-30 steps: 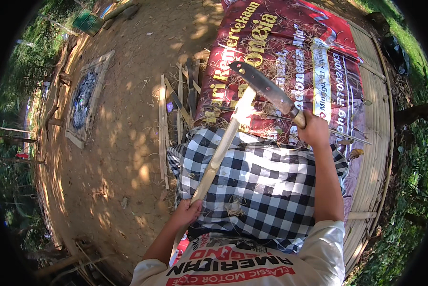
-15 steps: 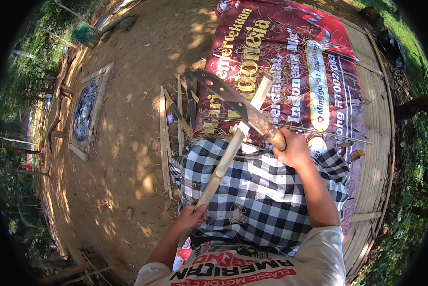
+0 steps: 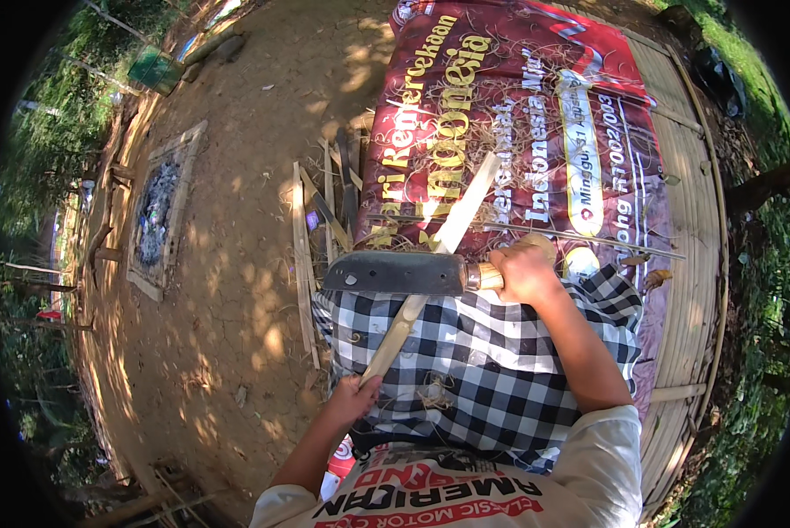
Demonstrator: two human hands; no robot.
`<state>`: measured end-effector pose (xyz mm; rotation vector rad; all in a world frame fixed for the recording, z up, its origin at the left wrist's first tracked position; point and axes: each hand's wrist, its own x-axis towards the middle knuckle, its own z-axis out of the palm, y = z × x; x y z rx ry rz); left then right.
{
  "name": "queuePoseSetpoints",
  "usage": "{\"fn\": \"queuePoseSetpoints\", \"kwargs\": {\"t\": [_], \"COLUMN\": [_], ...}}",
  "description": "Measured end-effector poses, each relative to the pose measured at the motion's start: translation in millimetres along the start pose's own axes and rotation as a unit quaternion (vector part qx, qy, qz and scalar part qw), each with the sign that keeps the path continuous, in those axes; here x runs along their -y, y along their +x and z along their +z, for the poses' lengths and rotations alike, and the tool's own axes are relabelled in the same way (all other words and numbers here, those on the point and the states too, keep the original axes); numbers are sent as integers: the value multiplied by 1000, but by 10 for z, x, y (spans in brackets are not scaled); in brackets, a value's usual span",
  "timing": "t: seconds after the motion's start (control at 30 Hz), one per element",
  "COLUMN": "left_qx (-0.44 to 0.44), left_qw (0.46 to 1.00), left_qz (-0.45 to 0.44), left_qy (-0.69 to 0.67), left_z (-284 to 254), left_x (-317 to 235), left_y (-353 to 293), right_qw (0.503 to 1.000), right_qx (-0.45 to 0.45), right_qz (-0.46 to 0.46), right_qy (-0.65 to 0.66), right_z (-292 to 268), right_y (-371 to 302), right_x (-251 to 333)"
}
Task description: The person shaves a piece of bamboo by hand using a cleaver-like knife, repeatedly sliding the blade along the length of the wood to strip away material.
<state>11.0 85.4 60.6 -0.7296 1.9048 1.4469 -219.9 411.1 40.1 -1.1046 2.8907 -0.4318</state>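
Note:
My left hand (image 3: pixel 355 398) is closed round the lower end of a pale split bamboo strip (image 3: pixel 398 336). The strip slants away from me, up and to the right, over my lap. A wooden-handled machete (image 3: pixel 395 274) is gripped in my right hand (image 3: pixel 525 271). Its broad dark blade lies nearly level across the middle of the strip, tip to the left, and hides part of it. Whether the edge touches the bamboo I cannot tell. Below both is a black-and-white checkered cloth (image 3: pixel 500 352) over my legs, with a few curled shavings on it.
A dark red printed banner (image 3: pixel 544 114) strewn with shavings covers a bamboo platform (image 3: pixel 690 264). Thin sticks lie across the banner. Several bamboo strips (image 3: pixel 303 264) lie by its left edge. On the dirt ground at left is a framed ash pit (image 3: pixel 159 207).
My right hand has brought the machete down and toward me along the strip, its blade turning from slanted up-left to nearly level. My left hand and the strip have barely moved.

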Motion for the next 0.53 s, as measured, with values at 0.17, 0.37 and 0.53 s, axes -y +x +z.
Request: {"fn": "queuePoseSetpoints", "kwargs": {"t": [0.17, 0.37, 0.53], "left_qx": [9, 49, 51], "left_qw": [1000, 998, 998], "left_qz": [-1, -33, -28], "left_qy": [-25, -4, -29], "left_z": [-4, -83, -98], "left_x": [5, -6, 106], "left_y": [1, 20, 45], "right_qw": [999, 999, 998], "right_qx": [-21, -15, -38], "right_qz": [-9, -2, 30], "right_qy": [-22, -48, -45], "right_z": [72, -14, -23], "right_y": [-29, -187, -267], "right_x": [-106, -241, -379]}}
